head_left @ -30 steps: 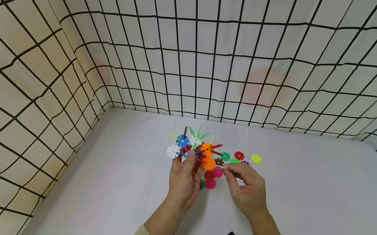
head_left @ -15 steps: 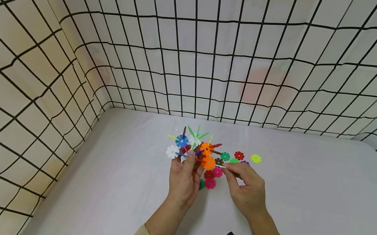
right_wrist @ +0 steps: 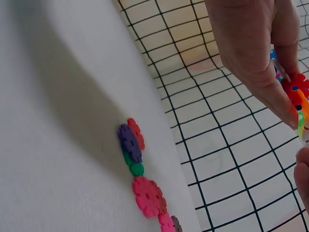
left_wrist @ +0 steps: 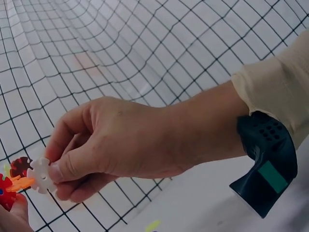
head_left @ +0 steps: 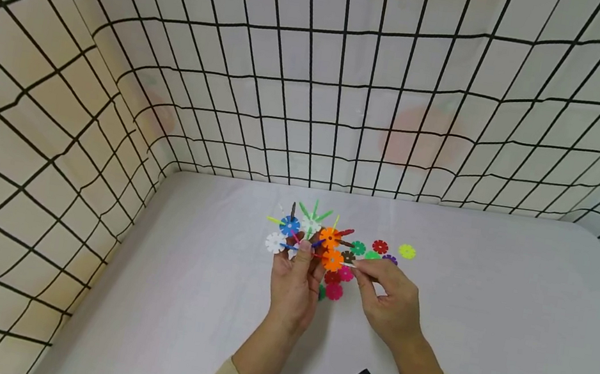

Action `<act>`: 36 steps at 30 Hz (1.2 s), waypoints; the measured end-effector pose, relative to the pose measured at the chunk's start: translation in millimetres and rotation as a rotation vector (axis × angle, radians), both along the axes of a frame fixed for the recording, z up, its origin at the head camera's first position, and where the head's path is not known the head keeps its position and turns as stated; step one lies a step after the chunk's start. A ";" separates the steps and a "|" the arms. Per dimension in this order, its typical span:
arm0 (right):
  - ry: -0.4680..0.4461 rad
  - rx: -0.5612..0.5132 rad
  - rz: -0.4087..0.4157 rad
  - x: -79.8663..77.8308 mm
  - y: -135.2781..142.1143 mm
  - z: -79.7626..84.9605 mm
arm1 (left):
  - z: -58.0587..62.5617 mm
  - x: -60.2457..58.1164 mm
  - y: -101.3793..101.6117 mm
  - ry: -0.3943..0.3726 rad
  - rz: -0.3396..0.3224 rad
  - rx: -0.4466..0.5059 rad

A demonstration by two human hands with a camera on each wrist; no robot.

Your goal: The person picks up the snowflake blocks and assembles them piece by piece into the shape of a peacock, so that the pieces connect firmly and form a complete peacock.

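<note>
My left hand [head_left: 293, 289] grips a cluster of slotted snowflake discs, thumb across the front. In the head view the cluster shows a blue disc [head_left: 290, 225], a white disc [head_left: 275, 243], a light green disc [head_left: 315, 212] and two orange discs, the lower orange disc [head_left: 332, 260] facing the right hand. Other discs in it stand edge-on, and its middle is hidden by fingers. My right hand [head_left: 393, 304] pinches another white disc [left_wrist: 42, 175] between thumb and fingers. In the left wrist view that disc meets the edge of an orange disc [left_wrist: 20, 183].
Loose discs lie on the white table [head_left: 192, 287] beyond and between the hands: pink [head_left: 334, 291], green [head_left: 358, 248], red [head_left: 380, 247], yellow [head_left: 407, 251], purple [right_wrist: 129, 142] and others. Black wire mesh [head_left: 366, 113] rises behind the table and along its left side.
The right hand has shifted slightly left, bringing the pinched white disc nearer the lower orange disc. The left hand and its cluster have hardly moved.
</note>
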State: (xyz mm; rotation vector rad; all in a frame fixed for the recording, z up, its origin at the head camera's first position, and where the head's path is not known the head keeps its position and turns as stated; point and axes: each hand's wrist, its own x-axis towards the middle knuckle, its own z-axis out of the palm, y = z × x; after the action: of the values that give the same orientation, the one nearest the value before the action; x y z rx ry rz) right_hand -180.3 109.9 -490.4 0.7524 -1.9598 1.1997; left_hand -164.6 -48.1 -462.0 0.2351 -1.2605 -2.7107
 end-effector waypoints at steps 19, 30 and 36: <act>-0.548 0.145 -0.222 -16.9 13.6 -28.5 | 0.1 -4.4 -5.5 0.042 -0.045 0.053; -0.813 0.408 -0.383 -24.3 13.5 -43.3 | 0.0 2.4 -3.5 0.086 -0.207 0.184; -0.903 0.209 -0.294 -26.6 14.0 -39.5 | -1.4 4.0 -5.8 0.111 -0.287 0.187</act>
State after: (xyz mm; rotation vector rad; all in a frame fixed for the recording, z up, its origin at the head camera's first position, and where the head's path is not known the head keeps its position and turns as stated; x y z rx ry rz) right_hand -206.9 123.9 -530.0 -0.0479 -2.8269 1.2732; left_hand -160.6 -53.9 -463.3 -0.0833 -1.0843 -3.0380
